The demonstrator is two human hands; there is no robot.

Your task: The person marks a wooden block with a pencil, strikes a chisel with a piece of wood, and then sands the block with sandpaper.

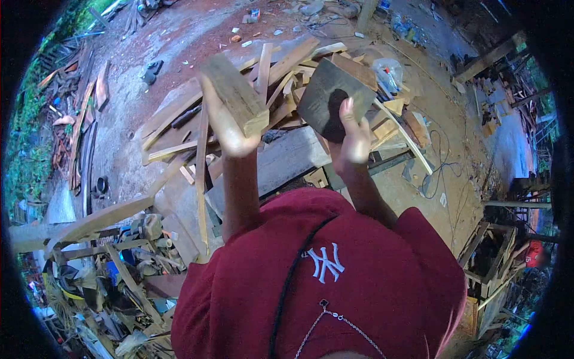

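Observation:
My left hand (226, 128) is raised in front of my chest and holds a thick rectangular wood block (230, 87), with its pale cut end facing me. The block hides most of the fingers. My right hand (354, 137) grips a squarish, weathered grey-brown wood piece (323, 90), the thumb lying across its face near the lower right edge. A dark shadow of the thumb falls on that face. The two pieces are apart, both held above a heap of wood offcuts (293, 63).
A wide grey plank (275, 161) lies just beyond my body. Long strips stick out of the heap, with a clear plastic bag (387, 70) to its right. Mixed scrap (131, 263) crowds the lower left. A wooden frame (490, 257) stands at right, and a cable (439, 161) trails over the dirt.

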